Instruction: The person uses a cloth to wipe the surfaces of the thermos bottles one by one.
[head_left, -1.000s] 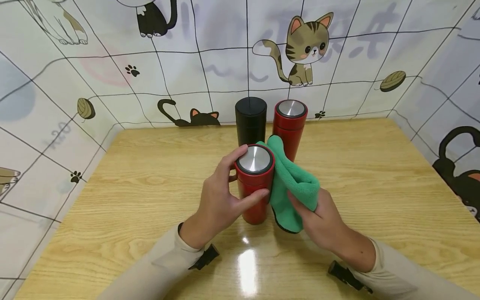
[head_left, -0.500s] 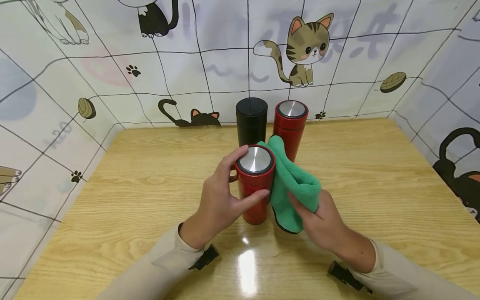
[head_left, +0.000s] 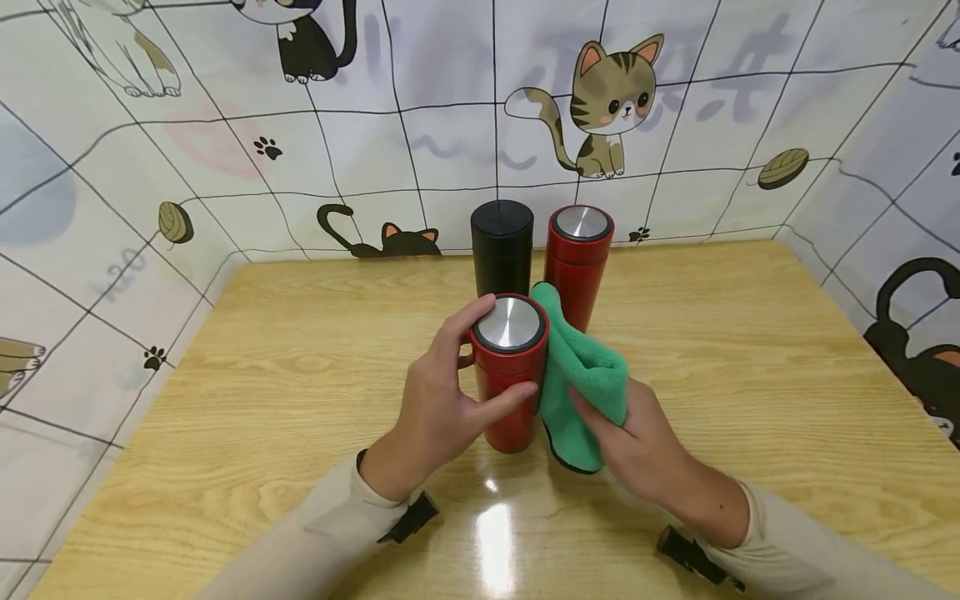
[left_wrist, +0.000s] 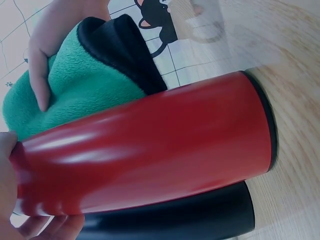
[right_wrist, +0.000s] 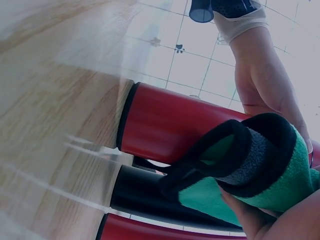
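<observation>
A red thermos bottle [head_left: 512, 421] with a brushed silver lid top stands upright on the table in the head view. My left hand [head_left: 431, 408] grips it round the upper part, thumb across the front and a finger at the lid's rim. On the bottle's right side lies a folded green cloth [head_left: 566, 417] with dark edging, held by my right hand [head_left: 648, 446]. In the left wrist view the cloth [left_wrist: 90, 85] lies along the bottle's wall [left_wrist: 165, 140]. The right wrist view shows the fingers [right_wrist: 240, 205] pinching the cloth, partly hidden by its folds.
Close behind stand a black thermos bottle [head_left: 502, 258] and a second red thermos bottle [head_left: 576, 283], side by side. All are on a wood-grain table [head_left: 300, 350]. A wall covering with cat drawings [head_left: 450, 142] borders the table's back and sides.
My right hand has shifted slightly left with the cloth, and the cloth's corner behind the bottle's lid has gone out of sight. The left hand keeps its grip; the bottles stay in place.
</observation>
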